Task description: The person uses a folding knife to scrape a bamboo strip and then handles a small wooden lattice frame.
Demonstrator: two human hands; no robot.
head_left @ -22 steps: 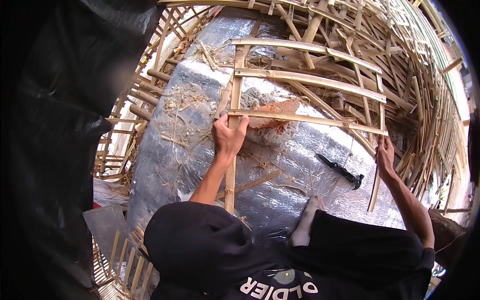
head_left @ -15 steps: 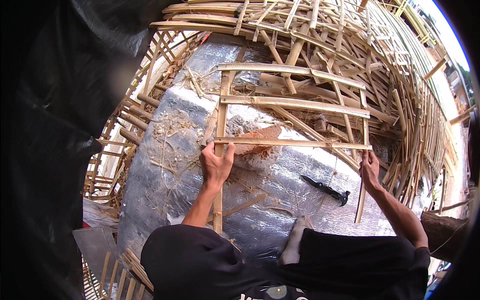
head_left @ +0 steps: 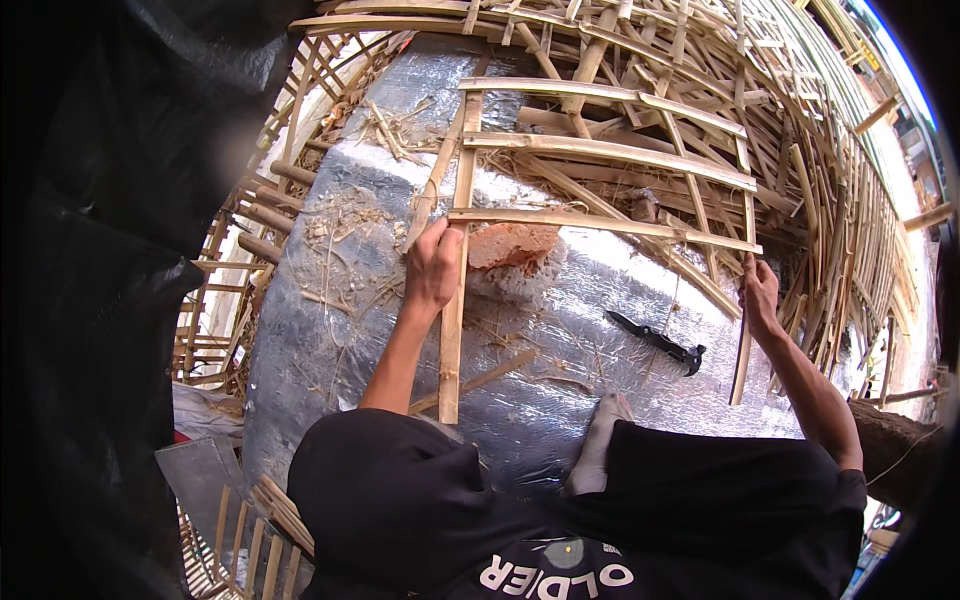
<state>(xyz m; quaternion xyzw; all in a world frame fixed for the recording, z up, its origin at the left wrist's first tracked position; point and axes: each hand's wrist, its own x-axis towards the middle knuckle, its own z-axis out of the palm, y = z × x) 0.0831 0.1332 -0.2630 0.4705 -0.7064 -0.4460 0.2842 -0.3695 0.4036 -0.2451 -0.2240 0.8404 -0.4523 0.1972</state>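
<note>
A ladder-like frame of bamboo slats [head_left: 610,151] stretches out in front of me, with two long side strips joined by several crosspieces. My left hand [head_left: 435,265] is closed round its left side strip, just below the nearest crosspiece. On the other side, my right hand [head_left: 760,297] grips the right side strip near the end of that same crosspiece. Under the frame sits a chunk of red brick and grey concrete [head_left: 513,248]. A black hammer [head_left: 655,342] lies on the silver sheet between my hands, nearer the right one.
Shiny silver sheeting [head_left: 400,340] covers the floor, strewn with bamboo shavings [head_left: 345,220]. A large heap of bamboo strips [head_left: 640,60] fills the far side and curves down the right. Black plastic [head_left: 100,250] hangs at the left. My foot [head_left: 600,440] rests on the sheet.
The bamboo frame and both hands have shifted farther away and slightly right in the picture. My left hand now wraps the side strip, its thumb no longer sticking up beside it.
</note>
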